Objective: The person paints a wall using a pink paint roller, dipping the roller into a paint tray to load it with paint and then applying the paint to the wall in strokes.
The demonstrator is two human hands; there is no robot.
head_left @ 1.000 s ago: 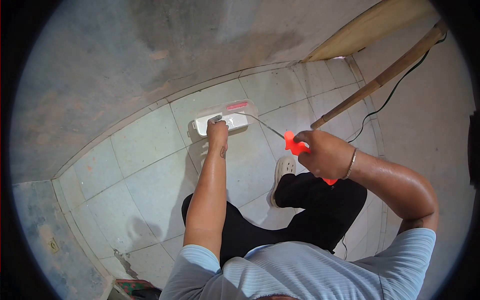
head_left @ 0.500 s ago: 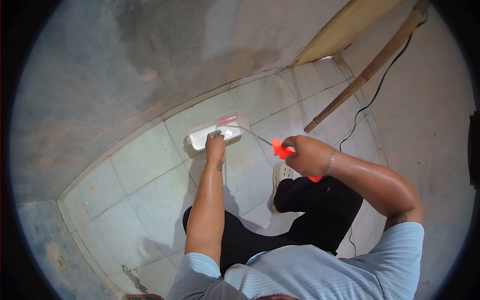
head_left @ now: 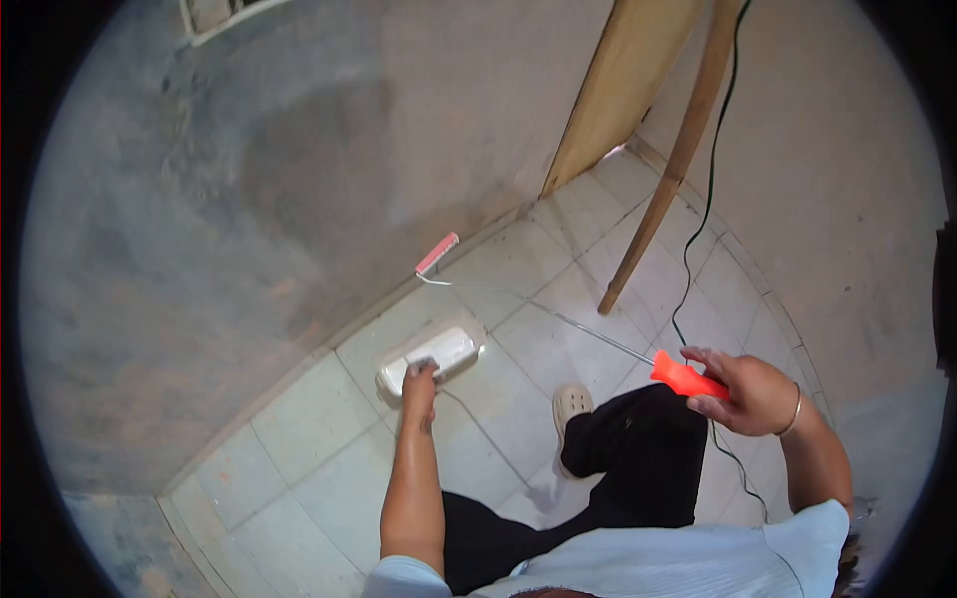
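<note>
A paint roller (head_left: 437,255) with a pink sleeve is held up in front of the wall's base, on a long thin metal rod. Its orange handle (head_left: 688,377) lies in my right hand (head_left: 746,392), thumb and fingers around it. My left hand (head_left: 423,377) grips the near edge of a white oblong tray (head_left: 446,349) with white paint inside. The tray is over the tiled floor, below and to the right of the roller.
A bare plaster wall (head_left: 299,179) rises ahead. A wooden pole (head_left: 666,189) slants down at the right beside a dark cable (head_left: 710,189). Behind it is a wooden panel (head_left: 623,90). My shoe (head_left: 571,402) is on the tiles.
The roller has come out of the tray, up and to the left. My right hand has moved right and down in view with the handle. The view has shifted, showing more wall.
</note>
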